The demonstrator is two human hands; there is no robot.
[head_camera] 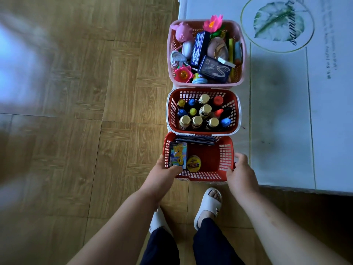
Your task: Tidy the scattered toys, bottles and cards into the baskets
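Three baskets stand in a row along the table's left edge. The near red basket (223, 159) holds a colourful card pack (178, 154), a round yellow tin (193, 163) and dark cards at its far wall. My left hand (164, 172) grips its left rim, thumb over the edge. My right hand (241, 169) grips its right rim. The middle red basket (172, 111) holds several upright bottles (205, 110). The far pink basket (170, 46) is full of toys, among them a pink pig (182, 32), flowers and blue boxes.
The table (286, 111) carries a pale cloth with a leaf print and lies to the right. Wooden floor (95, 111) spreads to the left. My feet in white slippers (209, 204) stand just below the near basket.
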